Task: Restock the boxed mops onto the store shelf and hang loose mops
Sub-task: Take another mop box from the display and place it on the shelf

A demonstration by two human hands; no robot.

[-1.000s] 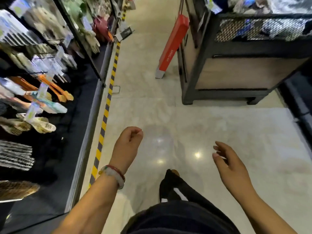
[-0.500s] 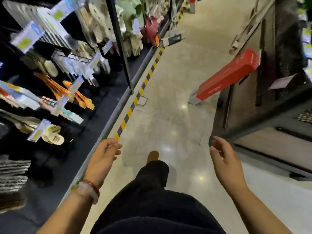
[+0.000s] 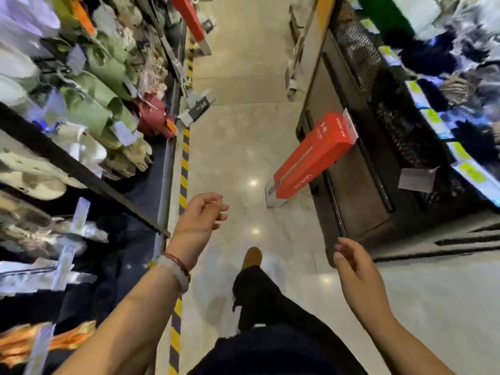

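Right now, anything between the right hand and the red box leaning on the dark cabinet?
Head view: only bare glossy floor between the right hand and the red box; nothing blocks it.

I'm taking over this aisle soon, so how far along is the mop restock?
Nothing plainly looks finished. Both hands are empty: left hand and right hand hang loosely curled while the person walks. Left to do: a red mop box leans against the dark display unit, and another red box stands farther up the aisle.
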